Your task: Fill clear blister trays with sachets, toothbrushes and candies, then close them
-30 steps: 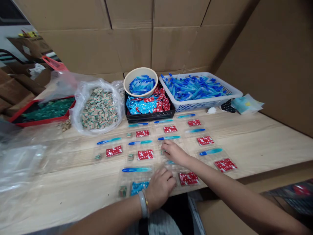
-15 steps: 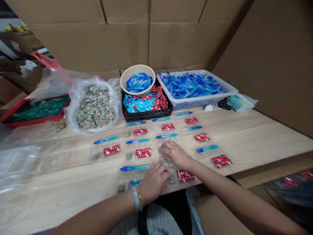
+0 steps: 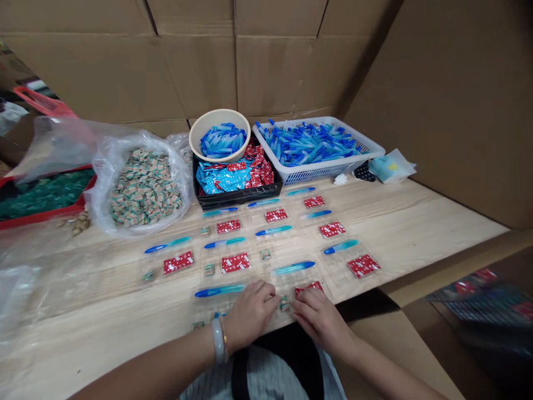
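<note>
My left hand rests with curled fingers on a clear bag at the table's near edge, below a blue pen. My right hand lies beside it, fingers pressed together on the neighbouring clear bag, which holds a red packet and a teal pen. A small green patterned packet shows between the two hands. Several more clear bags, each with a pen and a red packet, lie in rows on the wooden table.
At the back stand a white basket of blue pens, a cream bowl on a black tray of blue and red packets, a plastic bag of green patterned packets and a red tray. Cardboard walls surround the table.
My right hand has drawn back from the middle row to the near edge beside my left hand. The view has shifted, so everything sits further left.
</note>
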Demonstrator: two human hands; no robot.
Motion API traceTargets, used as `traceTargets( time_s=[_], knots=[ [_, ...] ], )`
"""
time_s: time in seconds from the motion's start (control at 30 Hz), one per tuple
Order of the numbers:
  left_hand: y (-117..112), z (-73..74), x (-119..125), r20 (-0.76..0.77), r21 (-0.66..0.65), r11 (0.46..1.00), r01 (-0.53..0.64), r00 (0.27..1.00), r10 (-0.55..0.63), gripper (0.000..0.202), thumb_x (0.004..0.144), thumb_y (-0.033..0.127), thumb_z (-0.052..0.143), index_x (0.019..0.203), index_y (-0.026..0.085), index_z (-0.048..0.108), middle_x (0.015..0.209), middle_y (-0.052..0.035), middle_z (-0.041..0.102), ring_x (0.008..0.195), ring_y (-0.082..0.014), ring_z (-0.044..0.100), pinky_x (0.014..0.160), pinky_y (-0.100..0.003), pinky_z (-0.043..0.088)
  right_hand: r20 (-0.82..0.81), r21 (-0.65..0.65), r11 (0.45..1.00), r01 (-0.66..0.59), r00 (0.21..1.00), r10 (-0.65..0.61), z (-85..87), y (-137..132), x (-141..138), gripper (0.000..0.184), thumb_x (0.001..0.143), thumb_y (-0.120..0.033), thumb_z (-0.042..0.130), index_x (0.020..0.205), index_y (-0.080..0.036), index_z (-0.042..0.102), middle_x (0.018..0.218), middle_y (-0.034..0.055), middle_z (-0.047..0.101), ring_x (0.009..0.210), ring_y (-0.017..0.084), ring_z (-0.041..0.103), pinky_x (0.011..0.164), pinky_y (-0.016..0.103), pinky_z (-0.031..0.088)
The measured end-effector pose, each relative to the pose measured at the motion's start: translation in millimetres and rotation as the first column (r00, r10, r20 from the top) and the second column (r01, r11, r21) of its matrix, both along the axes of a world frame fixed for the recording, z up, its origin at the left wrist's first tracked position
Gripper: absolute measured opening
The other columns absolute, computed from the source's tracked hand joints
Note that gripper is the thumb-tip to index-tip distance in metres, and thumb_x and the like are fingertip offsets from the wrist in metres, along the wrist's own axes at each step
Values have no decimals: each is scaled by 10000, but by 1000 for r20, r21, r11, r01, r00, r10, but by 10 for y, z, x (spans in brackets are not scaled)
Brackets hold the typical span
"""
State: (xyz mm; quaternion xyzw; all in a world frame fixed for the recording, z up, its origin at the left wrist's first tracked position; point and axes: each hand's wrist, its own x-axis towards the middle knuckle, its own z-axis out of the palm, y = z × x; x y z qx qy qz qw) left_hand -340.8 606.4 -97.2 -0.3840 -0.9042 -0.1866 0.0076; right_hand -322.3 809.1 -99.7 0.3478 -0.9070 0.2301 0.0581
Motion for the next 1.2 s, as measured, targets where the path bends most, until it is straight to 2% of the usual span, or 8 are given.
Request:
traceTargets(
  time_s=[0.2, 0.37, 0.47, 0.57, 0.63, 0.73, 1.03, 1.2],
  knots=[
    [-9, 22, 0, 12, 7, 1000, 22, 1000, -22, 165, 853, 201, 391, 923, 172, 538, 881, -37, 526, 807, -147, 453, 684, -264, 394, -85, 6, 1000, -19, 996, 20, -70, -46, 1, 194, 804, -156, 459, 976, -132, 545, 818, 86, 572, 788, 179, 502, 680, 325, 429],
    [-58, 88, 3, 27, -70, 990, 121, 992, -120, 193, 854, 266, 390, 956, 178, 528, 892, -32, 558, 845, -167, 476, 723, -298, 402, -104, 46, 997, -64, 992, 68, -40, -7, 15, 217, 798, -180, 469, 999, -141, 540, 845, 87, 580, 795, 185, 507, 703, 341, 432],
    [-117, 116, -117, 5, -83, 996, 21, 1000, -21, 278, 859, 294, 372, 1096, 190, 474, 1103, -61, 528, 1029, -185, 441, 855, -331, 363, -134, 36, 999, -24, 991, 28, 20, -34, -74, 232, 802, -195, 464, 1012, -131, 539, 874, 100, 582, 819, 194, 507, 721, 352, 428],
    [-172, 100, -301, -41, -139, 986, -94, 995, 90, 457, 850, 384, 359, 1256, 176, 325, 1329, -83, 348, 1209, -199, 296, 977, -361, 256, -152, 61, 997, 45, 988, -36, 54, -154, -286, 248, 807, -190, 446, 1027, -131, 543, 925, 112, 579, 845, 203, 498, 731, 356, 426],
    [-195, 71, -402, -47, -190, 974, -119, 993, 112, 549, 833, 446, 355, 1291, 155, 271, 1364, -88, 295, 1241, -207, 252, 1002, -364, 220, -159, 98, 989, 107, 983, -91, 50, -261, -457, 272, 800, -187, 447, 1047, -128, 545, 997, 128, 564, 912, 224, 479, 771, 376, 416],
    [-215, 42, -473, -34, -226, 965, -133, 991, 128, 571, 819, 464, 372, 1282, 139, 297, 1347, -86, 330, 1239, -221, 260, 1010, -361, 210, -136, 165, 975, 147, 983, -126, 29, -390, -661, 286, 788, -214, 472, 1054, -149, 555, 1071, 124, 545, 980, 239, 449, 810, 388, 402],
    [-281, 72, -531, 51, -168, 982, -82, 994, 92, 562, 821, 436, 383, 1291, 144, 286, 1356, -93, 314, 1250, -201, 250, 1016, -345, 206, -136, 187, 977, 101, 988, -76, -44, -454, -805, 287, 788, -243, 489, 1059, -182, 559, 1064, 100, 562, 1002, 227, 452, 841, 390, 381],
    [-323, 144, -540, 50, -87, 993, -85, 995, 89, 557, 793, 434, 450, 1250, 134, 341, 1317, -101, 370, 1208, -218, 305, 987, -367, 264, -159, 98, 994, 52, 987, -36, 65, -530, -932, 224, 801, -220, 456, 990, -169, 564, 966, 107, 572, 898, 221, 498, 767, 380, 422]
  ],
)
